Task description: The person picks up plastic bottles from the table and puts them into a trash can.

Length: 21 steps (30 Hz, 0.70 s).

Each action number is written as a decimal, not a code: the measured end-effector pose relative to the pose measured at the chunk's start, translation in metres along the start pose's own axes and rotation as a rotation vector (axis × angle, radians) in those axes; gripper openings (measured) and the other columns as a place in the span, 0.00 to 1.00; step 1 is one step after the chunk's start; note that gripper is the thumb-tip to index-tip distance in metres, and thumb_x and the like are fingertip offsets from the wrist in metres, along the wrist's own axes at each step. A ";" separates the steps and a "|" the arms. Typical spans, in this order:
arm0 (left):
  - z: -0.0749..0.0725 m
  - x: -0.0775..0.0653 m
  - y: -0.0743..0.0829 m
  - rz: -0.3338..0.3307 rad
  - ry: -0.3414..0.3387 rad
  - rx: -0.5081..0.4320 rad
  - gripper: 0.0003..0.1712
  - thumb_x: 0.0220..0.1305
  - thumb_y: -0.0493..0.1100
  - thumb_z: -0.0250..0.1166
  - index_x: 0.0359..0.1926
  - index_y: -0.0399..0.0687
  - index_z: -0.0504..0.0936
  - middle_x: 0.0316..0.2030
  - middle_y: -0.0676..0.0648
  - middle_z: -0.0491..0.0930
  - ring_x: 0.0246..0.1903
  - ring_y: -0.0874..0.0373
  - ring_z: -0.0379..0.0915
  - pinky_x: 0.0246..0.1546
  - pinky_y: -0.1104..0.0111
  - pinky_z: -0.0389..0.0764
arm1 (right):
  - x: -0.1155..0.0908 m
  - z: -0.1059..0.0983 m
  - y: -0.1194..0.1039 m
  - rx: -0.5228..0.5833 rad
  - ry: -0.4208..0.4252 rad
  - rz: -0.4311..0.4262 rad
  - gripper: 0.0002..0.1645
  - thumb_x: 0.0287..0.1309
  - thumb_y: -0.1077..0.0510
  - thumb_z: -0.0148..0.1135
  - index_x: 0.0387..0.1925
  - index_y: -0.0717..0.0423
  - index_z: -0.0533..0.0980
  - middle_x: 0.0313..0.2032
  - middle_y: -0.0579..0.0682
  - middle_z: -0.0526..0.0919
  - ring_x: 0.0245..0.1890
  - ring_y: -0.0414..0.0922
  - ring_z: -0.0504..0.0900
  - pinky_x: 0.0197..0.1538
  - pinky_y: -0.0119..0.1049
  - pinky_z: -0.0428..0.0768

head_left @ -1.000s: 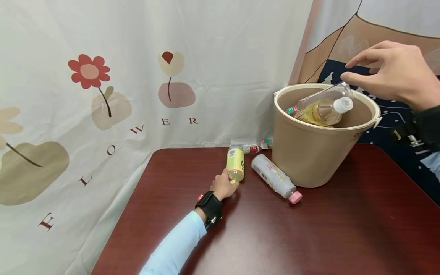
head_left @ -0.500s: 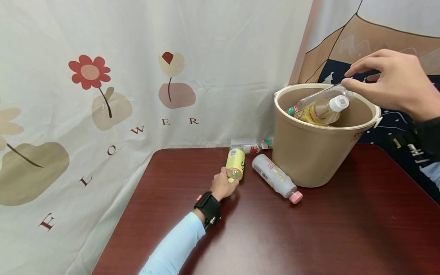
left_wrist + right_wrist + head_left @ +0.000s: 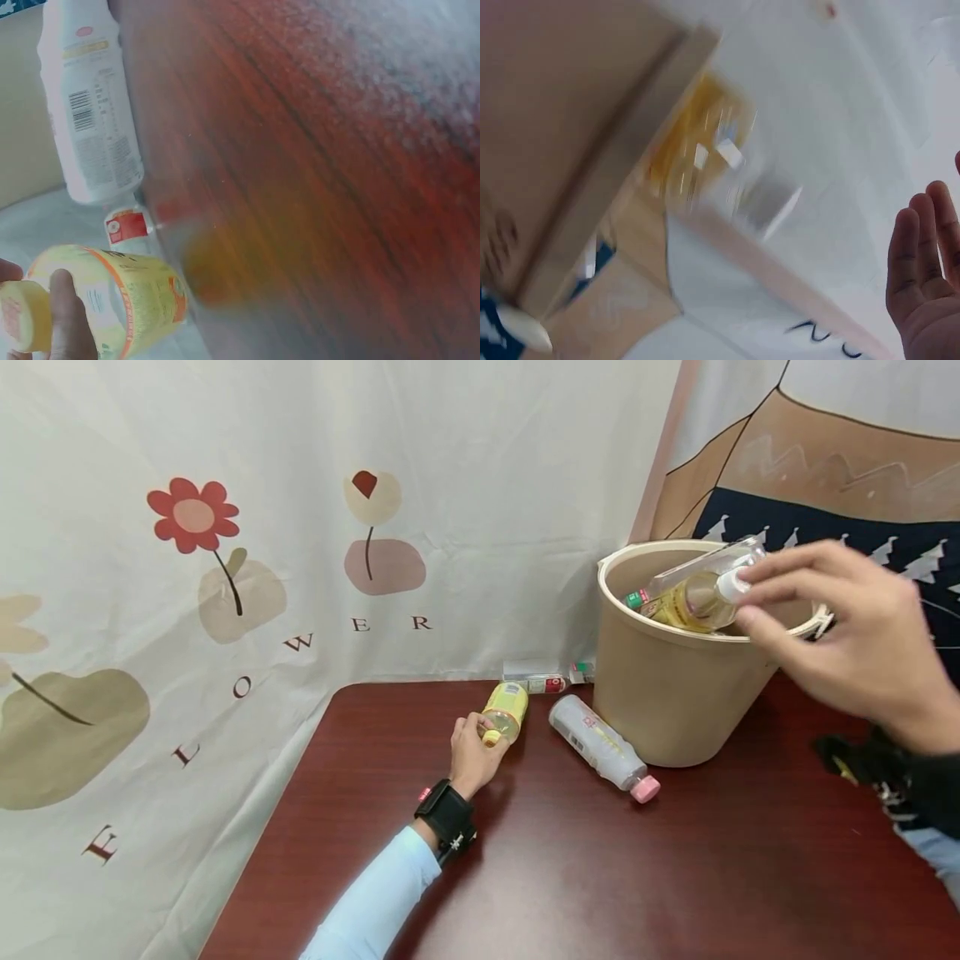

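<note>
My left hand (image 3: 474,756) grips a plastic bottle with a yellow label (image 3: 507,703) around its neck. In the left wrist view, fingers show on either side of its yellow cap (image 3: 26,316). The bottle tilts, its base pointing away from me. Over the right rim of a beige bucket (image 3: 667,697) my right hand (image 3: 855,635) hovers with extended, slightly bent fingers, holding nothing. Its fingertips overlap a white-capped bottle of yellow liquid (image 3: 697,603) leaning inside the bucket. A clear bottle (image 3: 701,567) leans behind that one. The right wrist view is blurred.
A whitish bottle with a pink cap (image 3: 600,747) lies on the dark red table (image 3: 570,877) against the bucket's left side. Behind it, a clear bottle with a red label (image 3: 546,684) and a green-marked one (image 3: 581,673) lie along the patterned curtain (image 3: 465,610).
My right hand has come down and toward me, from above the bucket to its right rim. My left hand has drawn slightly left, lifting the neck of the yellow-labelled bottle.
</note>
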<state>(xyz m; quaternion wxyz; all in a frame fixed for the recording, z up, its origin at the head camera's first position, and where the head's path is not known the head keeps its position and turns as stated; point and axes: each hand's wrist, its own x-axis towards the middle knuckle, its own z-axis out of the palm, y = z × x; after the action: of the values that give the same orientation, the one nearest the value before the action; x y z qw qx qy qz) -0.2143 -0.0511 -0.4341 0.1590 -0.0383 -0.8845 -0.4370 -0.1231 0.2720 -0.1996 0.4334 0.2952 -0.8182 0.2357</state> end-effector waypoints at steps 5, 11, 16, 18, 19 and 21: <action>-0.016 0.000 -0.002 0.034 0.046 -0.037 0.16 0.45 0.39 0.72 0.35 0.42 0.77 0.37 0.41 0.74 0.38 0.48 0.73 0.39 0.64 0.74 | -0.032 0.021 -0.017 0.151 -0.060 -0.074 0.30 0.63 0.37 0.56 0.29 0.59 0.84 0.42 0.46 0.84 0.52 0.25 0.75 0.52 0.16 0.66; -0.051 -0.005 -0.002 0.103 0.103 -0.080 0.15 0.41 0.39 0.70 0.34 0.43 0.78 0.35 0.43 0.76 0.35 0.52 0.74 0.35 0.68 0.73 | -0.068 0.052 -0.016 0.215 -0.141 0.052 0.12 0.46 0.69 0.70 0.34 0.52 0.84 0.43 0.47 0.83 0.49 0.25 0.75 0.48 0.15 0.67; -0.077 -0.015 -0.003 0.164 0.091 -0.171 0.13 0.46 0.36 0.71 0.34 0.43 0.77 0.33 0.45 0.76 0.27 0.60 0.71 0.27 0.75 0.71 | -0.095 0.076 -0.011 0.262 -0.204 0.204 0.23 0.42 0.76 0.71 0.38 0.51 0.83 0.44 0.43 0.81 0.44 0.24 0.78 0.49 0.15 0.72; -0.084 -0.020 -0.003 0.187 0.068 -0.209 0.13 0.48 0.34 0.72 0.35 0.42 0.77 0.33 0.45 0.76 0.24 0.62 0.70 0.26 0.76 0.71 | -0.103 0.084 -0.010 0.316 -0.213 0.250 0.23 0.44 0.75 0.71 0.41 0.52 0.82 0.45 0.43 0.80 0.43 0.26 0.79 0.48 0.16 0.75; -0.088 -0.022 -0.002 0.196 0.059 -0.224 0.13 0.48 0.33 0.71 0.35 0.42 0.77 0.33 0.45 0.76 0.24 0.63 0.71 0.26 0.75 0.72 | -0.106 0.089 -0.010 0.350 -0.215 0.270 0.23 0.44 0.75 0.71 0.42 0.53 0.81 0.46 0.43 0.80 0.43 0.27 0.80 0.48 0.17 0.76; -0.094 -0.026 -0.001 0.217 0.046 -0.252 0.13 0.49 0.33 0.71 0.36 0.42 0.78 0.32 0.45 0.77 0.25 0.65 0.72 0.27 0.74 0.74 | -0.111 0.096 -0.011 0.423 -0.216 0.305 0.25 0.45 0.76 0.70 0.45 0.56 0.80 0.47 0.46 0.79 0.46 0.29 0.80 0.49 0.19 0.77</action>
<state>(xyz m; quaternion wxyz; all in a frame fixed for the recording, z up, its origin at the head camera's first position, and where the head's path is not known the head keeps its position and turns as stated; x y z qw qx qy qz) -0.1663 -0.1234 -0.3896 0.2192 -0.1431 -0.8096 -0.5254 -0.1203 0.2332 -0.3415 0.2319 0.2760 -0.8272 0.4311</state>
